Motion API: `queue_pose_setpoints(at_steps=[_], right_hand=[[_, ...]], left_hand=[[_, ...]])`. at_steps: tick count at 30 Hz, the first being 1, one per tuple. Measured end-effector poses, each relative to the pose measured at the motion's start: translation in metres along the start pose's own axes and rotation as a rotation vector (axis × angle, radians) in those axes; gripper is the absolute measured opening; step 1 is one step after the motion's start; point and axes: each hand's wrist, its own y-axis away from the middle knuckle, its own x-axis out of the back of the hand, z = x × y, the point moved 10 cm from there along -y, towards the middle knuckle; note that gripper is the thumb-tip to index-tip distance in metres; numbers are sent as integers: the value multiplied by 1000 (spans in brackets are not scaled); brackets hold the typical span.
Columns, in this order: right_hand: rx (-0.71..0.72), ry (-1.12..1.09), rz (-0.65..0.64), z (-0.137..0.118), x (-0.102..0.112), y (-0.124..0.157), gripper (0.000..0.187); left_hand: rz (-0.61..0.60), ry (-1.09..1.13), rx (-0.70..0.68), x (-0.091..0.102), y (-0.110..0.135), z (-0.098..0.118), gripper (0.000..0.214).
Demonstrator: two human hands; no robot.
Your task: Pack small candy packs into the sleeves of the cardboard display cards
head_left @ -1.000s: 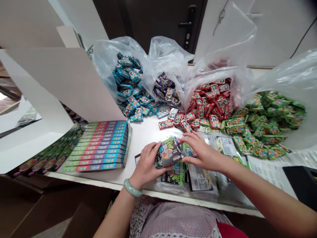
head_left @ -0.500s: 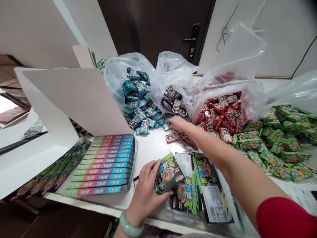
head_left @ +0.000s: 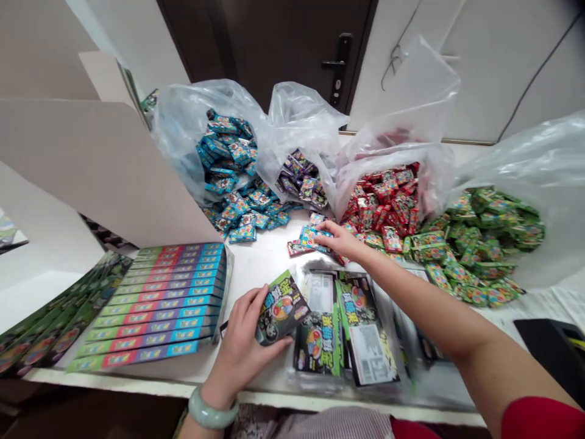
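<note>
My left hand (head_left: 244,329), with a pale green bangle on its wrist, is closed around a dark printed candy box (head_left: 282,306) near the table's front. Between the fingers of my right hand (head_left: 338,239) is a blue candy packet (head_left: 311,236), held over a red candy packet (head_left: 298,248) on the table. Black-and-green printed packages (head_left: 326,341) in clear plastic lie just right of the box. Behind my right hand, a bag mouth spills red candy packets (head_left: 381,201); purple packets (head_left: 302,177) and a blue pile (head_left: 231,152) sit farther left.
A row of striped, multicoloured boxes (head_left: 159,299) stands on the left under a raised white card panel (head_left: 100,164). Green candy packets (head_left: 484,238) heap up at the right, beside a black object (head_left: 548,353). Behind the bags is a dark door (head_left: 274,49).
My right hand has drawn back from the blue pile with a blue packet, now over the red packets. My left hand still holds the box. The whole view has shifted.
</note>
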Motion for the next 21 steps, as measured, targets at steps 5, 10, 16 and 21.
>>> queue_pose_setpoints(at_steps=[5, 10, 16, 21], right_hand=[[-130, -235, 62, 21, 37, 93, 24], [170, 487, 61, -14, 40, 167, 25], [170, 543, -220, -3, 32, 190, 73], [139, 626, -401, 24, 40, 170, 95]], left_hand=[[-10, -22, -39, -7, -2, 9, 89], [-68, -52, -108, -24, -3, 23, 88], [-120, -90, -148, -34, -7, 41, 85], [-193, -33, -174, -41, -9, 58, 83]])
